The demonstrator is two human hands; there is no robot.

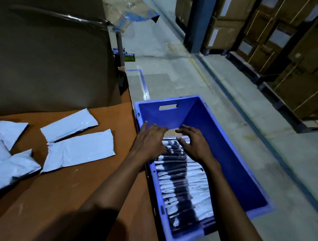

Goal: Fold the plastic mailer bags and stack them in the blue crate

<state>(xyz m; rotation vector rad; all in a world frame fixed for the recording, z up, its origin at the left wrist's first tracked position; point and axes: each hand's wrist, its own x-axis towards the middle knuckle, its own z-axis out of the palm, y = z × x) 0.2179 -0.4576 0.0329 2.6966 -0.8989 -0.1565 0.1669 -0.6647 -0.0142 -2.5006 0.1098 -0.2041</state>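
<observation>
A blue crate (234,153) stands on the floor to the right of the table. A row of folded white mailer bags (184,184) stands on edge along its left side. Both my hands reach into the crate at the far end of that row. My left hand (151,139) lies with fingers stretched over the row's far end. My right hand (193,142) hovers beside it with fingers spread and loosely bent; what it touches is unclear. On the brown table (76,196) lie unfolded white mailers: one (69,125) at the back, one (81,151) in front of it.
More crumpled white mailers (8,159) pile up at the table's left edge. A dark cardboard sheet (48,57) stands at the back of the table. Shelves of cardboard boxes (271,33) line the right side across a grey floor aisle.
</observation>
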